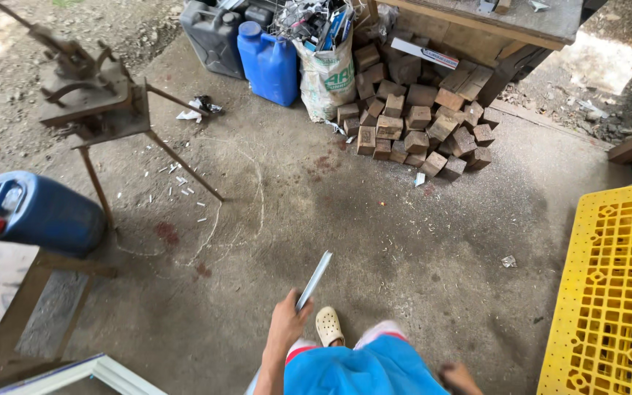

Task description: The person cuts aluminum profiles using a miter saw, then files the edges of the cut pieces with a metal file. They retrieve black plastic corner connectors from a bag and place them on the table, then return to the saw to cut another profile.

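Soft shaded daylight — brighter at the top corners; sharp focus; wide-angle bending at edges.

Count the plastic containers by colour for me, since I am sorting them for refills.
Blue jerrycans: 2, one upright by the sack, one lying on its side with a red cap
Dark grey jerrycans: 1
Total: 3

A white woven sack with green print (327,77) stands between the blue plastic jerrycan (268,64) and stacked wooden blocks (418,117).
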